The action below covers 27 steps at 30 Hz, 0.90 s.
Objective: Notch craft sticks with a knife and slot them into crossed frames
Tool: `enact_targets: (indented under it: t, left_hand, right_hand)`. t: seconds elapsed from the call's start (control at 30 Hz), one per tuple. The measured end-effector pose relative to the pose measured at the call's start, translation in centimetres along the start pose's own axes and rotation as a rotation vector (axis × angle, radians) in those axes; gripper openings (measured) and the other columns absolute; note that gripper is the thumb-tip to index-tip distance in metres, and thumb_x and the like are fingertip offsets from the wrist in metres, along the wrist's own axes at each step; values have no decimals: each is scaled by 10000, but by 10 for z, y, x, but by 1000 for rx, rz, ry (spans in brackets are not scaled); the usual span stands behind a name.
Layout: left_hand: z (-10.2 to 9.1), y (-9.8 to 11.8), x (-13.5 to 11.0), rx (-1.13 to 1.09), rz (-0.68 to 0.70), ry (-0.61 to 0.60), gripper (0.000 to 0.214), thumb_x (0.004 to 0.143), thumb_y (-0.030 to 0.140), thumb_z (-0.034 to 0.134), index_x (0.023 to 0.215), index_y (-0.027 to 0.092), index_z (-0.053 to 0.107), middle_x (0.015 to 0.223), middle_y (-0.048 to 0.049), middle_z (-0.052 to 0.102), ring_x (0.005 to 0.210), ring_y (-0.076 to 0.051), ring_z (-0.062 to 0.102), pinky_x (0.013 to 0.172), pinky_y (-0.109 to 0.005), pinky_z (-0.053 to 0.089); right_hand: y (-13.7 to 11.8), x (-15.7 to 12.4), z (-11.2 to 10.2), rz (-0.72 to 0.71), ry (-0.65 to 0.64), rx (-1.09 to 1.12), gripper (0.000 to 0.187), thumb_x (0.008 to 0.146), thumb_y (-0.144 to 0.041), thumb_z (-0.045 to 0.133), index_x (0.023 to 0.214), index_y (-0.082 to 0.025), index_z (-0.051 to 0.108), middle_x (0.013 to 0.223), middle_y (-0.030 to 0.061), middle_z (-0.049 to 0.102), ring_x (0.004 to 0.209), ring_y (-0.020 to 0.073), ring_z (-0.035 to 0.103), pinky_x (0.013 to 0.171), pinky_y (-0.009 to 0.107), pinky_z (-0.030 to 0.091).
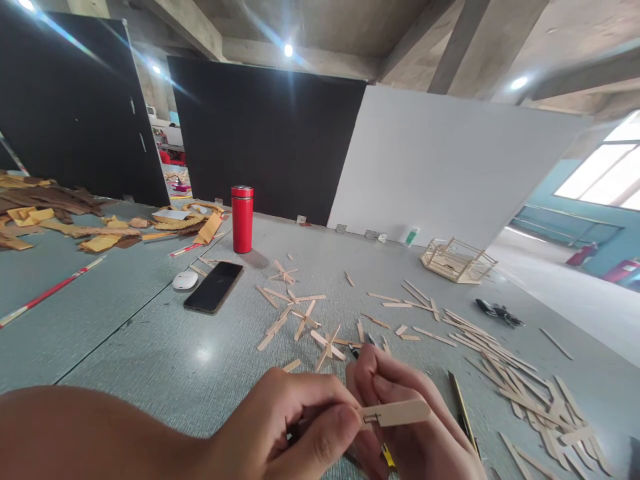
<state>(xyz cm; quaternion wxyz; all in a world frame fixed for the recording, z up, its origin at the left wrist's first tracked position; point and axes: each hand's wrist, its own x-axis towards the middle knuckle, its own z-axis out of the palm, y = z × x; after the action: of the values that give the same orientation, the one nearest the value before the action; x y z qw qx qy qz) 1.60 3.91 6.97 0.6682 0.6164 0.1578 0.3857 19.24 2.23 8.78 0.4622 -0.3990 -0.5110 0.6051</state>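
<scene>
My left hand (315,427) pinches a flat wooden craft stick (403,413) between thumb and fingers. Dark pen lines mark the stick near my thumb. Close behind it, my right hand (420,413) is curled closed. A dark pointed tip (370,339) shows just past its fingers and a yellow piece (388,457) below them; I cannot make out what the hand grips. Beyond my hands lie several star shapes of crossed sticks, the nearest star (329,348) just ahead. Short cut stick pieces (401,330) are scattered around.
A heap of craft sticks (540,400) spreads at the right, near a black object (499,312). A stick-built frame (459,260) stands farther back. A red flask (243,220), phone (214,287) and white case (185,280) are at the left. Brown and yellow scraps (115,230) lie far left.
</scene>
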Motion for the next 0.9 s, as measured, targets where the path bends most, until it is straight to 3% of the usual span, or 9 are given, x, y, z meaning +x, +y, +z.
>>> enact_targets:
  t: [0.13,0.23,0.37,0.47,0.53,0.6,0.67,0.8,0.9]
  left_hand:
    - [-1,1,0,122,-30,50,475,1034,531,518,923,117,723,638,45,412,544,-90,297,586,-233,361]
    - [-1,1,-1,227,-72,60,525,1031,580,483,952,119,722,597,66,321,530,-99,284,512,-245,261]
    - [-4,5,-3,332,-144,45,500,1027,606,455,1105,152,647,598,86,285,518,-104,262,485,-251,203]
    - [-13,4,-2,428,-260,-69,348,1044,510,471,1038,180,581,613,90,319,532,-100,291,490,-222,239]
    - [-23,-2,0,539,-316,-197,281,1056,378,473,888,177,576,653,67,393,581,-97,352,530,-205,293]
    - [-34,-13,0,712,-311,-304,242,1026,251,520,810,170,592,654,57,455,590,-97,398,561,-208,331]
    - [-42,-27,-1,898,-195,-394,197,969,151,595,774,161,621,712,35,533,651,-111,486,646,-224,399]
    - [-48,-56,-6,1015,-103,-456,116,951,156,666,836,160,683,943,-38,641,891,-180,618,801,-271,495]
    - [-49,-70,-5,1118,-4,-423,61,946,191,696,987,147,693,1017,-77,659,975,-240,616,906,-374,520]
  right_hand:
    - [7,10,-3,55,-10,-190,440,930,-621,636,729,-247,521,588,-54,473,467,100,374,437,224,329]
    - [10,17,-7,-1,-19,-454,469,1008,-573,518,681,-241,466,594,-55,414,520,113,334,468,238,287]
    - [6,23,-20,-115,-43,-956,275,1007,-192,464,738,-224,509,638,-41,484,576,126,402,529,247,354]
    - [7,24,-51,-277,-32,-1365,225,924,-41,443,953,-196,604,751,15,633,587,150,555,558,268,455]
    - [16,21,-81,-409,-63,-1666,421,844,40,438,1148,-185,623,932,79,709,680,179,687,576,272,505]
    - [31,17,-112,-582,-95,-1950,640,795,96,395,1336,-198,570,1029,106,735,707,193,735,518,259,499]
    - [47,14,-137,-634,-123,-1984,707,799,123,357,1392,-206,554,1024,121,761,692,201,741,527,272,516]
    - [63,10,-164,-650,-185,-1897,580,867,118,357,1215,-225,670,971,89,774,687,189,713,613,286,551]
    - [56,5,-174,-600,-79,-1708,455,936,32,418,1134,-249,716,956,69,767,733,191,700,628,282,539]
